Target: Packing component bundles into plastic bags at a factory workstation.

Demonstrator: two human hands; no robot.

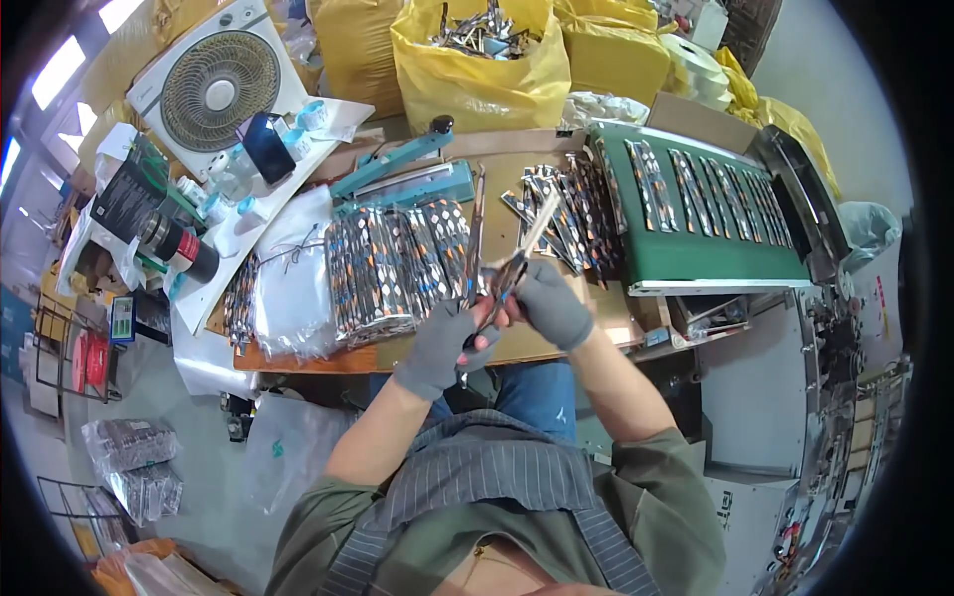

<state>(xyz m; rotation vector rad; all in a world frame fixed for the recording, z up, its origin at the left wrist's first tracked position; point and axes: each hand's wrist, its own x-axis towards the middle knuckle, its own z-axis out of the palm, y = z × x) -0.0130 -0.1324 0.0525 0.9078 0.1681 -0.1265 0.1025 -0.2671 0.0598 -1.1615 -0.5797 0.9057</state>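
Observation:
Both my hands wear grey fingerless gloves and meet above the near edge of the table. My left hand (439,346) is closed around a long, slim, dark patterned packet (476,233) that stands up from the fingers. My right hand (553,304) grips a crumpled dark wrapper (508,275), with pale sticks (540,221), like wooden chopsticks, poking out of its far end. The fingertips of both hands nearly touch at the wrapper's lower end. Left of them lies a thick row of similar packets (397,263); beyond, a loose pile of packets (581,204) spreads over the table.
A teal hand sealer (412,184) stands behind the row. To the right, a green conveyor belt (661,248) carries several packets. Clear plastic bags (293,278) lie at the left. A yellow sack (477,84) with scraps stands behind the table; a fan (221,91) sits far left.

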